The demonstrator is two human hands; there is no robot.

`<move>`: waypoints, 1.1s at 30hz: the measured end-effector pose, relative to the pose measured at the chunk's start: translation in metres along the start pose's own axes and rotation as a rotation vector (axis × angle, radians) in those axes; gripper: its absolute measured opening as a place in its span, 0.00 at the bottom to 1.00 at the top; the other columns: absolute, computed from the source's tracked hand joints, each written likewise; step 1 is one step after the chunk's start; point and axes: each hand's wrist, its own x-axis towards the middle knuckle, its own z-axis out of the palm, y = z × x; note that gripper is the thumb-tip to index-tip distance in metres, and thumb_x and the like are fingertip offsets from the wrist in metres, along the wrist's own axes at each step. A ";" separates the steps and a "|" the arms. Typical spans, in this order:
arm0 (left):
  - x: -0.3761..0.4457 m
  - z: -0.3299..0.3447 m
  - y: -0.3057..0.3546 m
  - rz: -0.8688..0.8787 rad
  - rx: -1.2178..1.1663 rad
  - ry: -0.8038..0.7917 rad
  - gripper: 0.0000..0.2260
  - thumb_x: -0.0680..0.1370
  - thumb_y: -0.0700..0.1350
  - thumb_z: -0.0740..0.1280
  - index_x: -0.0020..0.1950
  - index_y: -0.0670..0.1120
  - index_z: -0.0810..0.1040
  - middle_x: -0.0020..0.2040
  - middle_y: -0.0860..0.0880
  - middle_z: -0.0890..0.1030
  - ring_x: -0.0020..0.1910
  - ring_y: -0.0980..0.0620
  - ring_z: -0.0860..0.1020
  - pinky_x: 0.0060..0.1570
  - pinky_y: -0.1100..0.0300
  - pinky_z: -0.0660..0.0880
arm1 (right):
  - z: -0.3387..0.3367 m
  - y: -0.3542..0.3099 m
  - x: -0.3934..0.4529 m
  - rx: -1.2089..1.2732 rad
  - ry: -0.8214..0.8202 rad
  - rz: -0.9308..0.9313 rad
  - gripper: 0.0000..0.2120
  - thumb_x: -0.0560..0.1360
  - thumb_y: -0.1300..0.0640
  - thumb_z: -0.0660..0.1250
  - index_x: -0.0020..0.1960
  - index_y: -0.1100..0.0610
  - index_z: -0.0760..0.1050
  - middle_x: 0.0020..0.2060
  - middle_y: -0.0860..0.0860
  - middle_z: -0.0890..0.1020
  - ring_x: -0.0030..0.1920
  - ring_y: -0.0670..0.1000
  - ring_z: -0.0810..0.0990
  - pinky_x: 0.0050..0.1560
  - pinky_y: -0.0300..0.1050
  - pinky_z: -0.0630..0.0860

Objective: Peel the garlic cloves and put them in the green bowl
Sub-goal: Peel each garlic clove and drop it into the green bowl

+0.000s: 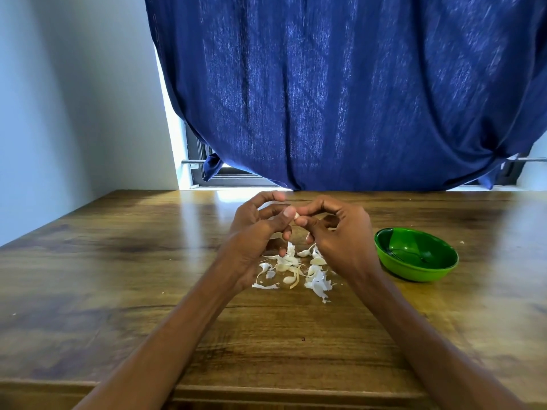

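Two hands are working above a wooden bench [118,261]: the left hand [260,229] and right hand [334,232] are both pinching one garlic clove [296,215] between fingertips, apparently stripping its skin over scattered peelings [296,270], while the green bowl [416,254] is sitting just right.

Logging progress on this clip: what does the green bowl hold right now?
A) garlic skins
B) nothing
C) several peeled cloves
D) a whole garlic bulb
B: the green bowl shows only its bare shiny inside, while the skins lie on the table.
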 end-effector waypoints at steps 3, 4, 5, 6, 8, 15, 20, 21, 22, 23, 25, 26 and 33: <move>0.000 -0.001 -0.002 -0.002 0.062 -0.012 0.08 0.80 0.37 0.68 0.57 0.43 0.74 0.35 0.51 0.81 0.28 0.56 0.72 0.25 0.61 0.72 | 0.001 0.003 0.000 -0.112 -0.001 -0.035 0.07 0.73 0.62 0.75 0.43 0.50 0.82 0.40 0.41 0.85 0.33 0.42 0.82 0.32 0.35 0.76; 0.001 0.000 -0.002 -0.006 0.071 -0.017 0.07 0.80 0.36 0.67 0.57 0.43 0.74 0.34 0.51 0.80 0.28 0.56 0.72 0.25 0.62 0.72 | 0.001 0.004 0.000 -0.147 0.001 -0.038 0.06 0.73 0.60 0.75 0.44 0.49 0.82 0.40 0.40 0.85 0.33 0.42 0.82 0.33 0.38 0.77; 0.001 0.000 -0.002 -0.009 0.073 -0.023 0.07 0.81 0.36 0.66 0.57 0.43 0.73 0.32 0.52 0.80 0.28 0.57 0.71 0.25 0.62 0.72 | 0.001 0.006 0.000 -0.174 0.002 -0.037 0.05 0.73 0.59 0.75 0.44 0.49 0.82 0.40 0.39 0.85 0.32 0.43 0.82 0.34 0.40 0.78; 0.001 0.001 -0.002 -0.008 0.077 -0.028 0.07 0.81 0.35 0.66 0.57 0.43 0.73 0.32 0.52 0.81 0.27 0.57 0.71 0.25 0.62 0.72 | 0.001 0.007 0.000 -0.198 0.000 -0.038 0.04 0.74 0.58 0.75 0.45 0.49 0.82 0.40 0.39 0.84 0.32 0.44 0.81 0.33 0.42 0.79; 0.001 0.002 -0.003 0.002 0.098 -0.027 0.07 0.81 0.35 0.65 0.57 0.43 0.72 0.32 0.52 0.81 0.27 0.57 0.71 0.25 0.62 0.73 | 0.001 0.009 -0.001 -0.226 -0.009 -0.054 0.05 0.74 0.58 0.75 0.45 0.50 0.81 0.40 0.40 0.84 0.31 0.45 0.81 0.32 0.46 0.79; 0.002 0.003 -0.006 0.048 0.150 -0.034 0.09 0.82 0.30 0.63 0.49 0.43 0.67 0.36 0.52 0.83 0.26 0.57 0.68 0.25 0.63 0.73 | 0.003 0.015 -0.001 -0.232 -0.045 -0.131 0.06 0.75 0.62 0.73 0.46 0.53 0.77 0.37 0.45 0.81 0.32 0.49 0.80 0.32 0.55 0.78; 0.001 0.004 -0.008 0.087 0.183 -0.034 0.12 0.81 0.29 0.62 0.45 0.44 0.66 0.35 0.54 0.83 0.25 0.58 0.68 0.25 0.62 0.73 | 0.002 0.018 -0.001 -0.248 -0.054 -0.177 0.07 0.74 0.66 0.71 0.46 0.56 0.77 0.37 0.45 0.80 0.31 0.47 0.77 0.28 0.44 0.73; 0.001 0.004 -0.009 0.095 0.190 -0.031 0.12 0.81 0.29 0.62 0.44 0.44 0.66 0.36 0.54 0.83 0.25 0.58 0.68 0.25 0.63 0.73 | 0.002 0.018 0.000 -0.255 -0.055 -0.187 0.07 0.74 0.67 0.72 0.45 0.56 0.77 0.36 0.44 0.80 0.32 0.48 0.77 0.28 0.44 0.73; 0.001 0.004 -0.010 0.100 0.198 -0.031 0.13 0.81 0.29 0.62 0.44 0.44 0.66 0.35 0.54 0.82 0.25 0.58 0.68 0.25 0.63 0.73 | 0.002 0.018 0.000 -0.257 -0.056 -0.194 0.07 0.74 0.67 0.72 0.45 0.57 0.77 0.36 0.45 0.80 0.32 0.48 0.78 0.29 0.45 0.73; 0.001 0.004 -0.010 0.103 0.206 -0.034 0.13 0.81 0.29 0.62 0.43 0.44 0.66 0.35 0.54 0.82 0.25 0.58 0.68 0.25 0.63 0.72 | 0.002 0.018 0.000 -0.256 -0.059 -0.198 0.07 0.74 0.68 0.71 0.44 0.57 0.77 0.37 0.46 0.81 0.33 0.47 0.78 0.29 0.46 0.74; 0.000 0.004 -0.010 0.105 0.218 -0.038 0.13 0.81 0.29 0.62 0.43 0.44 0.67 0.35 0.53 0.81 0.26 0.58 0.68 0.26 0.63 0.72 | 0.002 0.018 0.001 -0.255 -0.067 -0.200 0.07 0.74 0.68 0.71 0.44 0.58 0.77 0.39 0.47 0.82 0.35 0.45 0.80 0.31 0.47 0.75; 0.000 0.004 -0.010 0.111 0.225 -0.038 0.13 0.81 0.28 0.61 0.42 0.44 0.67 0.35 0.53 0.81 0.26 0.58 0.68 0.26 0.63 0.72 | 0.001 0.017 0.001 -0.253 -0.071 -0.200 0.07 0.74 0.68 0.71 0.44 0.58 0.77 0.39 0.47 0.83 0.36 0.44 0.80 0.32 0.47 0.76; 0.003 0.006 -0.011 0.238 0.229 0.020 0.10 0.80 0.27 0.62 0.48 0.41 0.70 0.41 0.43 0.75 0.29 0.57 0.74 0.31 0.62 0.77 | 0.001 0.012 0.001 -0.197 -0.032 -0.160 0.07 0.76 0.69 0.70 0.45 0.58 0.78 0.35 0.41 0.80 0.35 0.38 0.81 0.30 0.36 0.76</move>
